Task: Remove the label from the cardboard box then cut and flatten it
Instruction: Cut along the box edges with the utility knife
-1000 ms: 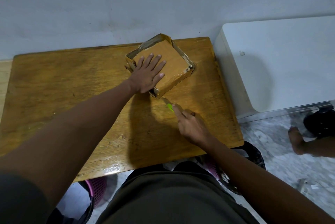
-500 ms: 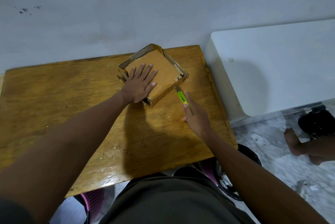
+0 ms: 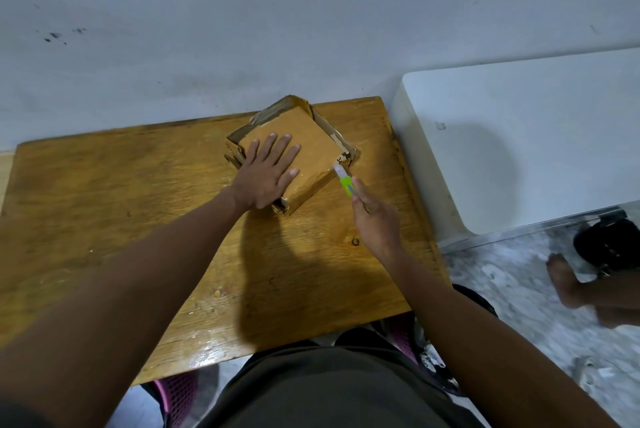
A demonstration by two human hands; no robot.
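Fingers (image 3: 277, 150) of left hand (image 3: 268, 173) spread flat, pressing cardboard box (image 3: 313, 140) onto tabletop (image 3: 104, 185) near far edge. Right hand (image 3: 375, 219) grips utility knife (image 3: 346, 181) — tip at box's right corner. Box likely light, thin-walled, slides easily — pin lid, cut along corner seam.

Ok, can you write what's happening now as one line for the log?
step: cutting box | left hand: flat on cardboard box | right hand: grips green cutter, blade tip at box's right corner | box on wooden table
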